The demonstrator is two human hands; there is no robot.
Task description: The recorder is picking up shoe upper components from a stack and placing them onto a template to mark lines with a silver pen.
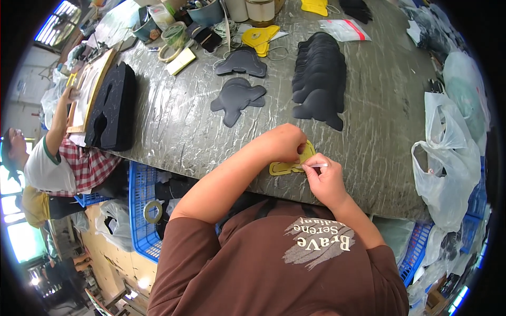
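Observation:
A yellow template (pixel 282 168) with slots cut in it lies near the front edge of the table, partly covered by my hands. My left hand (pixel 289 143) is curled over its far side, fingers closed and pressing on it. My right hand (pixel 326 181) pinches a slim white pen (pixel 318 165), its tip down against the template. Whether a piece lies under the template is hidden. Beyond my left hand rest two black shaped pieces, one (pixel 237 100) spread flat and another stack-like one (pixel 241 62) behind it. A long overlapping row of black pieces (pixel 319 79) lies farther right.
Another yellow template (pixel 259 39), a tape roll (pixel 169 52) and tubs (pixel 205 13) crowd the back. A clear bag (pixel 345 30) lies beyond the row. Black stacked material (pixel 112 108) stands left, near a co-worker (pixel 58 158). White plastic bags (pixel 445 158) hang right; a blue crate (pixel 142 210) sits below.

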